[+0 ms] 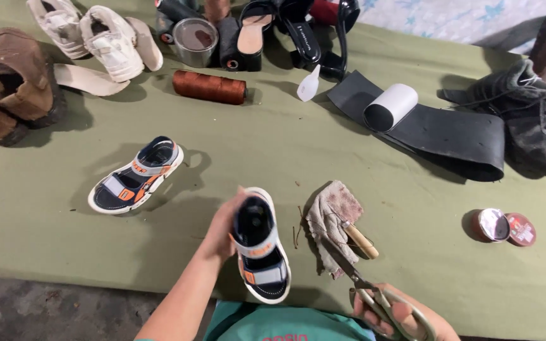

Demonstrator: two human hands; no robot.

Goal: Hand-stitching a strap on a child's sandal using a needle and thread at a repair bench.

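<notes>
My left hand (221, 227) grips a small navy, white and orange child's sandal (259, 249) by its heel side, holding it upright over the green cloth (45, 227). The matching sandal (135, 175) lies on the cloth to the left, apart from my hand. My right hand (394, 316) at the bottom edge holds a pair of scissors (364, 287), with the blades pointing up-left toward a dirty rag (331, 218). A wooden-handled tool (360, 239) rests on the rag.
Brown boots (14, 85), white sneakers (99, 38), a brown thread spool (208, 86), a metal tin (195, 39), black heels (298, 31), a white roll (392, 106) on a black rubber strip (456, 136), a dark shoe (538, 117) and an open polish tin (505, 226) lie about.
</notes>
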